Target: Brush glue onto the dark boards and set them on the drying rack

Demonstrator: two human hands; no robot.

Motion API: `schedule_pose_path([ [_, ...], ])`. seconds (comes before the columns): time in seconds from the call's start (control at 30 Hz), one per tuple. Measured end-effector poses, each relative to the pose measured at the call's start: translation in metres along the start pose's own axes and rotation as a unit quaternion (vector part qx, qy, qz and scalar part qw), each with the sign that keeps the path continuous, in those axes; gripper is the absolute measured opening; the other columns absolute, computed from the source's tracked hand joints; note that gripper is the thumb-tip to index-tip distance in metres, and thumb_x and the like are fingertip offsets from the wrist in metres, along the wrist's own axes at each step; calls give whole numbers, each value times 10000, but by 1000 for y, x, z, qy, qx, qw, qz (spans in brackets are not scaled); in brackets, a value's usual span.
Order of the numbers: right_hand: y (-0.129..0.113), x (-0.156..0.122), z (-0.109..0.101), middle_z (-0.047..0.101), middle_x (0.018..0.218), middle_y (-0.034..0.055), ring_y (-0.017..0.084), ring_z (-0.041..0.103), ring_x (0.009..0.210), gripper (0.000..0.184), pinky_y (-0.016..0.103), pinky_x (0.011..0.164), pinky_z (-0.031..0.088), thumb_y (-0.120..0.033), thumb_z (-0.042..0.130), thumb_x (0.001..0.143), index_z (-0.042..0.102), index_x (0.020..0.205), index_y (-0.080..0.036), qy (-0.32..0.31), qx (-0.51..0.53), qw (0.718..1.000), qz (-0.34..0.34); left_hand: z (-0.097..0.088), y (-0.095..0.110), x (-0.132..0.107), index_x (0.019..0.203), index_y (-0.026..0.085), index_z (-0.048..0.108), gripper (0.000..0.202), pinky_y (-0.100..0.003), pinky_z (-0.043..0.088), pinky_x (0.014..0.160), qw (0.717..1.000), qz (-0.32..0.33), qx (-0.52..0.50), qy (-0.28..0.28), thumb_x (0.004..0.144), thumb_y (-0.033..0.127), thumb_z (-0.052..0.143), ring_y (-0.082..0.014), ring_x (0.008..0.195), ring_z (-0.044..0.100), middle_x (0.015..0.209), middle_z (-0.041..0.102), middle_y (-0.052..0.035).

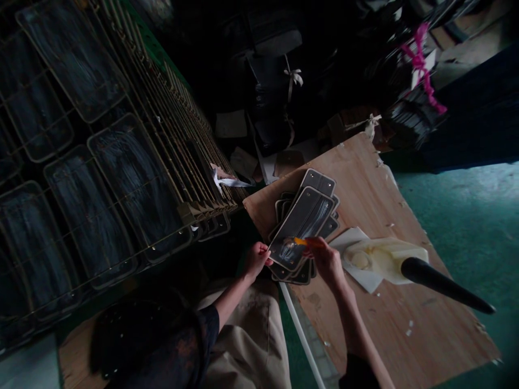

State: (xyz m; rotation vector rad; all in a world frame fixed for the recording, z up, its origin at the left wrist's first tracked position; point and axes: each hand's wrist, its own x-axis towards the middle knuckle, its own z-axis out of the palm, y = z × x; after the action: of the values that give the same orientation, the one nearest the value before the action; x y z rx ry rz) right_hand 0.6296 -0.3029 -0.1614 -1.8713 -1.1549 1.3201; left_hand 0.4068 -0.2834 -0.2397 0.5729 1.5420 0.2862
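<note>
A dark rectangular panel (306, 219) with rounded corners and a pale rim lies tilted on top of a loose stack of similar panels (318, 182). My left hand (256, 260) pinches its near left edge between thumb and fingers. In my right hand (326, 262) is a small orange-handled brush (302, 241), its tip down on the panel's lower part. Glossy wet streaks run along the panel's right side and around the brush tip. The bristles are too small to make out clearly.
The stack rests on a wooden board (389, 324). To its right, a pale translucent container (377, 259) with a black tapered handle (441, 282) lies over white paper (352, 237). A wire rack (162, 108) at left bears several streaked panels (133, 183). Tied dark bundles (270, 102) stand behind.
</note>
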Motion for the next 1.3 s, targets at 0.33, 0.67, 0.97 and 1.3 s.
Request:
schedule_pose_path([
  [0.33, -2, 61, -43, 713, 902, 24, 166, 682, 823, 271, 302, 751, 528, -287, 434, 963, 581, 1183, -229, 233, -165, 951, -119, -1, 2, 0, 790, 146, 557, 72, -216, 553, 514, 1000, 19, 16, -5, 767, 143, 625, -110, 500, 648, 651, 642, 11],
  [0.67, 2, -41, 46, 688, 893, 65, 177, 653, 724, 279, 266, 629, 498, -226, 399, 968, 594, 1166, -206, 32, -201, 973, -110, -3, 9, -7, 801, 134, 563, 80, -247, 577, 552, 999, 12, -36, -19, 754, 136, 628, -109, 541, 641, 679, 630, 6],
  [0.97, -5, -48, 51, 705, 759, 24, 188, 683, 657, 284, 280, 611, 559, -399, 423, 963, 597, 1089, -213, -31, 47, 997, 46, -8, 11, -8, 815, 142, 579, 86, -227, 565, 566, 999, 7, -22, -42, 763, 181, 636, -114, 579, 653, 714, 654, -6],
  [1.3, 2, 68, -7, 703, 752, 32, 188, 682, 657, 266, 313, 610, 561, -401, 506, 919, 606, 1057, -197, 210, 87, 974, -24, -6, 10, -1, 784, 170, 544, 66, -175, 492, 463, 998, 5, 47, -40, 771, 108, 565, -103, 462, 631, 585, 610, 48],
])
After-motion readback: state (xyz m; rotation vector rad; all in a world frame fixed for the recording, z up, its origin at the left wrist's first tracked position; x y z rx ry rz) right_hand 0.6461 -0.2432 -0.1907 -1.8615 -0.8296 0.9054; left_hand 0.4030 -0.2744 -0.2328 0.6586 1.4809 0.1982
